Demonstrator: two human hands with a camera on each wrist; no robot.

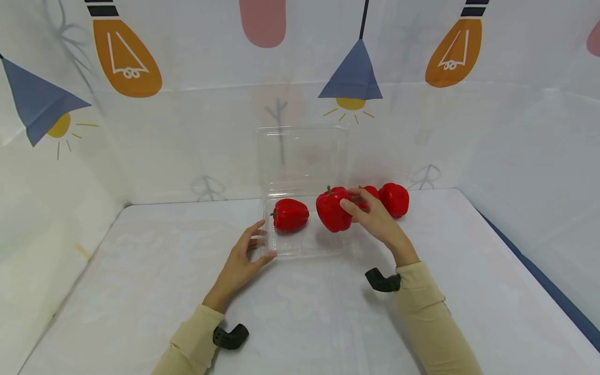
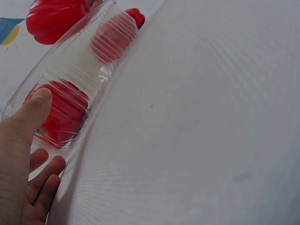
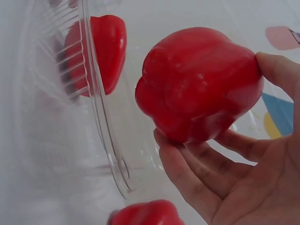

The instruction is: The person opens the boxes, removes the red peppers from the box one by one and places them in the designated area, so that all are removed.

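A red bell pepper [image 1: 334,209] with a green stem is held by my right hand [image 1: 374,217], thumb on one side and fingers on the other. It hangs over the right part of a clear plastic clamshell box [image 1: 307,245], whose lid [image 1: 304,156] stands raised at the back. Inside the box, on the left, another red bell pepper [image 1: 290,214] lies on its side. My left hand [image 1: 244,259] rests at the box's left front corner, thumb and fingers spread about it. In the left wrist view the thumb [image 2: 36,110] lies against the clear wall.
Right of the box, two more red bell peppers, one [image 1: 394,200] in sight and one [image 1: 370,192] partly behind my right hand, sit near the table's back edge. A printed curtain [image 1: 211,130] hangs behind the white table [image 1: 140,271].
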